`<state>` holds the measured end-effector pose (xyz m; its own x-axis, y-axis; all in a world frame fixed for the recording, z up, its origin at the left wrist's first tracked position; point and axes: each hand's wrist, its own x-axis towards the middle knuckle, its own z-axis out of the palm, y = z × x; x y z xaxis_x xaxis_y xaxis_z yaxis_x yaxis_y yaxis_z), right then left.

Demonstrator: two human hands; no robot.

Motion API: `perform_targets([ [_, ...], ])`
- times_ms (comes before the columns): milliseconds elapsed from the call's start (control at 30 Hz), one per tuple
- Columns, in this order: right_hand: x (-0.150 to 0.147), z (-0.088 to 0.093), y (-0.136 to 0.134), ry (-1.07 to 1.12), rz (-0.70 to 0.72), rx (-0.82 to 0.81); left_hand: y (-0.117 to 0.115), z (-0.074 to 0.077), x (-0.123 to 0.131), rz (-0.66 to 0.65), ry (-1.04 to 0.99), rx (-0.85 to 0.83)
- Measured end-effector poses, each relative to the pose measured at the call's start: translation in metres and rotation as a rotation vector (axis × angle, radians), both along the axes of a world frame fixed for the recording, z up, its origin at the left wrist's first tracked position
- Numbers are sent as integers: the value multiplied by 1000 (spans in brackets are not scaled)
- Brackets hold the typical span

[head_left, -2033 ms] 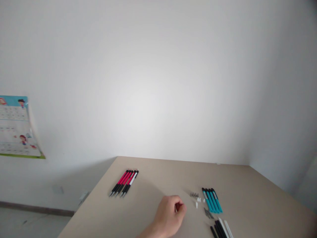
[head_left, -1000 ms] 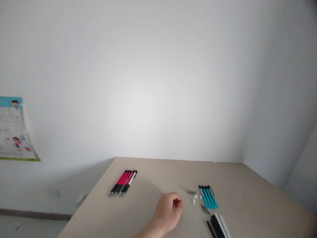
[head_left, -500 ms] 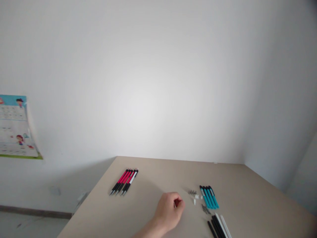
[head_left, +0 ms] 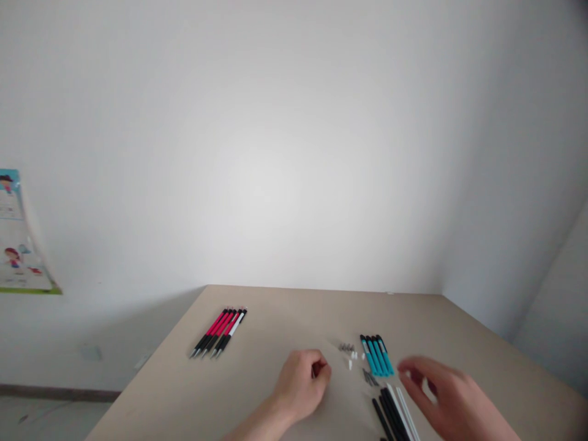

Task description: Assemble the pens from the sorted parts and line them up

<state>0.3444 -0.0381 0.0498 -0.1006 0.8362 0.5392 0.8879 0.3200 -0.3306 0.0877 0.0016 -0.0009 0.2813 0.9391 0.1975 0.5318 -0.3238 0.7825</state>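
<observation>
While four teal barrels (head_left: 381, 358), smooth, tubular and black-ended, lie side by side on the matte beige tabletop (head_left: 294, 318), the right hand (head_left: 452, 392) hangs just right of them, blurred, thumb and index fingers bowed towards each other; whether they meet I cannot tell. Left of the barrels, the left hand (head_left: 301, 380) is curled, its thumb and index fingers pressed together, any contents hidden. Just left of the barrels sit what look like four coiled metal springs (head_left: 349, 347) and four small white pieces (head_left: 350, 364); nearer the viewer are several grey pointed tips (head_left: 369, 376), then at least three black tubes (head_left: 390, 410) and at least two slim white rods (head_left: 397, 407). Far left of the barrels lie about five slender pens (head_left: 221, 326), mostly red, with black grips.
</observation>
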Motion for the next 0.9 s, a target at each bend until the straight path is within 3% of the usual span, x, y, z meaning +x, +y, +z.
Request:
perform_targets([
  [67,-8,14,45,-79,-96,-185,1,-1,0,0,2,5],
  [133,-18,18,79,-123,-152,-220,1,-2,-1,-3,-3,-6],
  [200,-26,11,96,-107,-192,-174,2,-2,-1,-11,-17,-24],
  [367,-37,-14,94,-176,-106,-175,1,-1,-2,-28,-39,-34],
  [533,-28,-10,90,-185,-152,-310,0,1,-1,-38,-8,-50],
  [900,-24,-17,95,-128,-192,-337,-2,4,-2,-53,10,-46],
])
